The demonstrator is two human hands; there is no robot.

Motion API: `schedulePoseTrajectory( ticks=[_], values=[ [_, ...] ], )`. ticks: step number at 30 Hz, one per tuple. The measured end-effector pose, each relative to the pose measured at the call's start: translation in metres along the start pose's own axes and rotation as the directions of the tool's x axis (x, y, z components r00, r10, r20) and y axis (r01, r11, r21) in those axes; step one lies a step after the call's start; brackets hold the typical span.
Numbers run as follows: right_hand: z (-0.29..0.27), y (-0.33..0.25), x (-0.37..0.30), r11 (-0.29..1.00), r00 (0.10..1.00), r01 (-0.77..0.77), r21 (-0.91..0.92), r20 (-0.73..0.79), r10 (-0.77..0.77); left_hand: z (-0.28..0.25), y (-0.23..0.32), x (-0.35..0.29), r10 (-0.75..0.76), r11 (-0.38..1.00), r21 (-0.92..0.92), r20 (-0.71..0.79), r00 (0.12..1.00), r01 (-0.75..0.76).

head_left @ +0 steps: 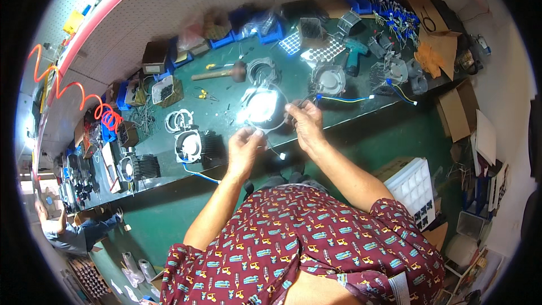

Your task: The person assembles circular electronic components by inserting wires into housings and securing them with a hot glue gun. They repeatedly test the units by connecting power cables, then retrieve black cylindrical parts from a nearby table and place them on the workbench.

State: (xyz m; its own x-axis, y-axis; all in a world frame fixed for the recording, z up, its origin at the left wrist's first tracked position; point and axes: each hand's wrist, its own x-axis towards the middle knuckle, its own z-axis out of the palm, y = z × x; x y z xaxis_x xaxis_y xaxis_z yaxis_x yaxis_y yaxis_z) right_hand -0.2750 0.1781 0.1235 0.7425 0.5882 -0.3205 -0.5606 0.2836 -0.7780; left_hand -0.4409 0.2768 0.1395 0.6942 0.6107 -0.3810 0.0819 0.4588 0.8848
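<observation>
A thin pale ring [276, 128] is pinched between the fingertips of my left hand [245, 149] and my right hand [306, 123], one at each side. It is held over a round metal housing [261, 105] near the bench's front edge, whose surface is washed out by glare. Whether the ring touches the housing, I cannot tell. A short wire with a white connector [282, 156] hangs between my hands. Just behind the housing lies a bundle of similar rings [262, 71]. More round metal housings stand to the right [328, 81] and left [188, 146], with wires trailing from them.
The green bench [226, 113] also bears a wooden-handled mallet [226, 72], yellow-handled pliers [207, 96] and a teal power drill [354, 56]. Parts bins [164, 90] line its back. An orange coiled hose [84, 99] hangs left. Another person [68, 231] sits far left.
</observation>
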Motion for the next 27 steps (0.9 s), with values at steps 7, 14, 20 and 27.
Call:
schedulePoseTrajectory(
  ticks=[7, 14, 20, 27],
  values=[
    [-0.006, 0.039, 0.007, 0.987, 0.998, 0.044, -0.157, -0.030, -0.049, -0.047, -0.005, 0.055, 0.110, 0.983, 0.157, -0.099, 0.989, -0.094],
    [-0.007, 0.079, 0.013, 0.921, 0.986, 0.117, -0.372, -0.067, -0.152, -0.075, -0.009, 0.096, -0.010, 0.935, 0.354, -0.004, 1.000, 0.010],
    [-0.003, 0.089, 0.011, 0.775, 0.955, 0.197, -0.600, -0.060, -0.289, -0.077, -0.020, 0.102, -0.014, 0.923, 0.385, 0.011, 1.000, 0.009],
    [0.008, 0.075, 0.004, 0.672, 0.952, 0.189, -0.716, -0.035, -0.305, -0.081, -0.021, 0.107, -0.013, 0.923, 0.385, 0.025, 1.000, 0.002]
  ],
)
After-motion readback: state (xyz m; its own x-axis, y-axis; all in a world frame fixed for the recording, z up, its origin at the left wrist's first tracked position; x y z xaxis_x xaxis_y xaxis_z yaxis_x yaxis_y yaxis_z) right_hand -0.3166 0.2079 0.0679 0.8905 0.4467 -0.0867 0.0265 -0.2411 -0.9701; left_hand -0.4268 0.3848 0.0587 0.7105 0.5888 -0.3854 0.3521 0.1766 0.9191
